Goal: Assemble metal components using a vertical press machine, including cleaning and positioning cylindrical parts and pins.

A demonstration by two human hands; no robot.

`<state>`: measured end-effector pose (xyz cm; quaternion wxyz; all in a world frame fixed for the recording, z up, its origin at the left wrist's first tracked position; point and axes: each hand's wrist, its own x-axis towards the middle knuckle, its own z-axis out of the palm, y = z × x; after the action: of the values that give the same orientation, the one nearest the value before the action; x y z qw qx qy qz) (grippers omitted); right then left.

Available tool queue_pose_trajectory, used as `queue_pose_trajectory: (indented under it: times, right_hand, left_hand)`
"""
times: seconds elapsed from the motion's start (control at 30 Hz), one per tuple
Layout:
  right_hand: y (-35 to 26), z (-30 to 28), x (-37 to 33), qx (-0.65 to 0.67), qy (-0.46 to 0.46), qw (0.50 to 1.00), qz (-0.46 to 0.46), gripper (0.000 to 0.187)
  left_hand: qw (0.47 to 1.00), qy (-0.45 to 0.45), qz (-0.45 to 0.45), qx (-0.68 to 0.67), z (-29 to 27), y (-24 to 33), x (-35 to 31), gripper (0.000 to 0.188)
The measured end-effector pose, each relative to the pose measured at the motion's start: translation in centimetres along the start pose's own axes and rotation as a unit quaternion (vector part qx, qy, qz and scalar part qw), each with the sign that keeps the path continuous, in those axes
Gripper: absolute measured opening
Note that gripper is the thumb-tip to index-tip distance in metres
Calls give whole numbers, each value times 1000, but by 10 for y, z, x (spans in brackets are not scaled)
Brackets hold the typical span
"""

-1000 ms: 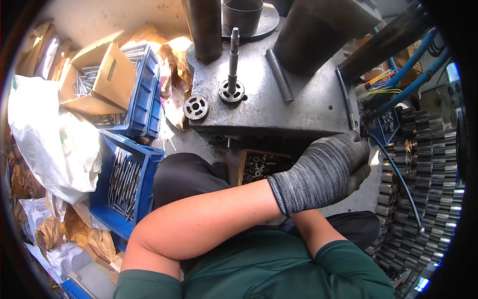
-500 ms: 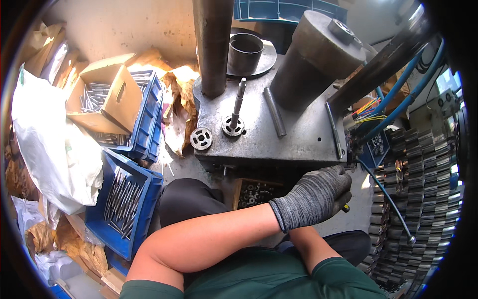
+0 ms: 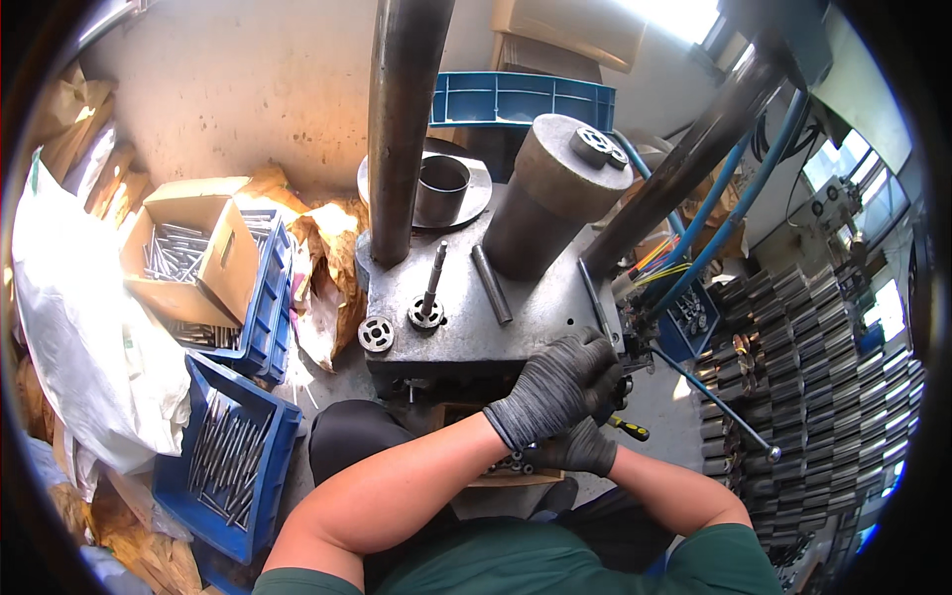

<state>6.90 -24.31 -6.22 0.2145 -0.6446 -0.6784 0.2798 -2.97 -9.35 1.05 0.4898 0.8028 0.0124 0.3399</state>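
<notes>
My left hand, in a grey knit glove, is at the front right edge of the steel press table. Its fingers curl; what they hold, if anything, is hidden. Below it, my gloved right hand is over a wooden box of small metal parts, its fingers mostly hidden. A yellow-and-black handle, like a screwdriver's, shows beside the hands. On the table a stepped metal shaft stands upright in a slotted round disc; another slotted disc lies to its left.
A thick steel cylinder, a loose rod and a ring are on the table, between two columns. Blue crates of shafts and a carton stand left. Stacked metal parts and blue hoses are right.
My view has tilted up and turned right. My right hand, hidden before behind the left, now shows over the wooden box. My left hand's fingers now reach the table's front edge.
</notes>
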Motion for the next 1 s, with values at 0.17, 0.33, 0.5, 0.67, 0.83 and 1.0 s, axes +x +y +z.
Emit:
queue_pose_trajectory:
  times: [0.17,0.33,0.5,0.67,0.83,1.0]
  right_hand:
    - [-11,-77,51,99,213,972,17,57]
    - [33,-103,106,-138,328,926,124,48]
    - [50,-102,128,-127,288,935,166,60]
    - [53,-102,116,-96,269,946,152,45]
    - [52,-114,103,-196,227,947,117,24]
    - [52,-110,104,-243,232,935,118,25]
  left_hand:
    - [979,178,-84,-55,-18,-12,19,12]
    - [930,248,-197,-186,-10,-71,35,17]
    - [912,245,-285,-164,-8,-93,32,18]
    - [922,222,-295,-116,-13,-105,29,17]
    - [953,62,-254,156,-18,-74,31,31]
    - [915,-21,-131,381,-4,-71,25,40]
